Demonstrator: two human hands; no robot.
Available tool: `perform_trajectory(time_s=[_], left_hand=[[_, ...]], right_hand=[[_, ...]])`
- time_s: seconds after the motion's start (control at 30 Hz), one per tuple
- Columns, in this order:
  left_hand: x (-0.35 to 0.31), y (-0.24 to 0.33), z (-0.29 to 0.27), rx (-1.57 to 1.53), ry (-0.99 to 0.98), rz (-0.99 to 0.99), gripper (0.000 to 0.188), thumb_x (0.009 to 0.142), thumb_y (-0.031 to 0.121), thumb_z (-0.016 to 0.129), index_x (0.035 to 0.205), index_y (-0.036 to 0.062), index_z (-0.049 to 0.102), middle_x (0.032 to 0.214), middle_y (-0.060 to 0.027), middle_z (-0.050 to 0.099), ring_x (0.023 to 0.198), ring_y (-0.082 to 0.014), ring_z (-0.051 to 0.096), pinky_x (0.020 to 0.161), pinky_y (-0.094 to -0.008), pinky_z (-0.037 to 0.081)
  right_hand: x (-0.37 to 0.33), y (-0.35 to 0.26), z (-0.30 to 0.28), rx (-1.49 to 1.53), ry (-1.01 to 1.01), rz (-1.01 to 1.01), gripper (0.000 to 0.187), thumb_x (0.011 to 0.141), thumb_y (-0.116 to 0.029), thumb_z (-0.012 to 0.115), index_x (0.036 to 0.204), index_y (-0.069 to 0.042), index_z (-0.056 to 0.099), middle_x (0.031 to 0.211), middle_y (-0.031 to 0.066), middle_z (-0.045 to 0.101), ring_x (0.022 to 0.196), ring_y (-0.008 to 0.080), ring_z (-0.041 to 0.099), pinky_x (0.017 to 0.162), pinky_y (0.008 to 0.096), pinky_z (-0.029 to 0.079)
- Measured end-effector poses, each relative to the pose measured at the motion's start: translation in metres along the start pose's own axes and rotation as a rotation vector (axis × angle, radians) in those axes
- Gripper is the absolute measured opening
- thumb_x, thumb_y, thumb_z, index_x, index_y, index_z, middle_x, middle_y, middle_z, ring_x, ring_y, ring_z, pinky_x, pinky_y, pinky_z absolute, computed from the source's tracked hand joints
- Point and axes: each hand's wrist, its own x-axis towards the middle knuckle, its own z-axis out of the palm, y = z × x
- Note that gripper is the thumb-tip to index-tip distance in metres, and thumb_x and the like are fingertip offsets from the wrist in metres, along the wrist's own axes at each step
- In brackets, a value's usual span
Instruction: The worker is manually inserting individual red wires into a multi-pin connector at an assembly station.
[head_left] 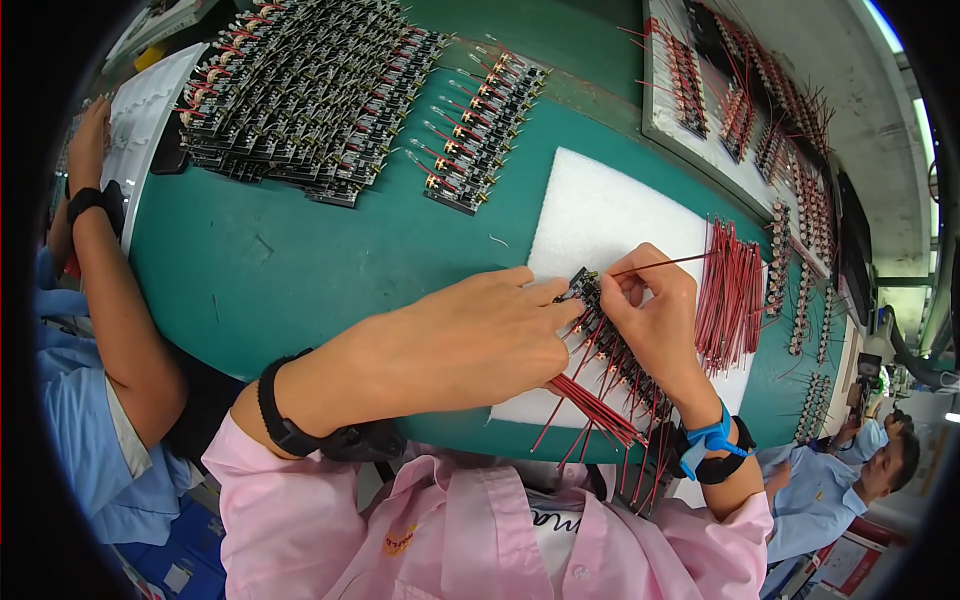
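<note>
A strip of small black circuit boards (pixel 628 372) lies slantwise on a white foam sheet (pixel 572 205). My left hand (pixel 480 335) is closed, its fingertips at the strip's far end. From beneath that hand a bundle of red wires (pixel 598 412) sticks out toward me, apparently held in its curled fingers. My right hand (pixel 655 305) pinches a single red wire (pixel 660 264) close to the same end of the strip. The wire's other end stretches right, toward a pile of loose red wires (pixel 732 300) on the foam. My fingers hide where the wire meets the board.
A tall stack of circuit board strips (pixel 300 95) stands far left on the green mat (pixel 330 250), with another group of strips (pixel 480 125) beside it. More wired boards (pixel 685 80) rest on a white tray at right. Co-workers' arms (pixel 125 270) show at left; another person (pixel 835 500) sits right.
</note>
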Motion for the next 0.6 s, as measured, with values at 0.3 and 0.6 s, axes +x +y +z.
perform_trajectory(time_s=[0.3, 0.6], left_hand=[[-0.0026, -0.0023, 0.0079, 0.001, 0.094, 0.020, 0.012, 0.067, 0.012, 0.052, 0.064, 0.0012, 0.056, 0.113, -0.0178, 0.048, 0.108, -0.0270, 0.043, 0.087, -0.0373, 0.035], [-0.0046, -0.0020, 0.0106, 0.033, 0.120, 0.044, 0.014, 0.065, 0.013, 0.050, 0.058, 0.0027, 0.056, 0.106, -0.0178, 0.051, 0.102, -0.0251, 0.046, 0.080, -0.0322, 0.037]], right_hand=[[0.0008, 0.0003, 0.0002, 0.035, -0.031, 0.069, 0.003, 0.065, 0.002, 0.057, 0.066, 0.002, 0.054, 0.057, 0.0021, 0.050, 0.050, 0.0066, 0.044, 0.048, 0.0191, 0.036], [0.0035, -0.0026, -0.0016, 0.031, -0.064, 0.110, 0.004, 0.065, 0.000, 0.057, 0.066, 0.002, 0.054, 0.057, 0.0010, 0.051, 0.052, 0.0056, 0.044, 0.049, 0.0186, 0.035]])
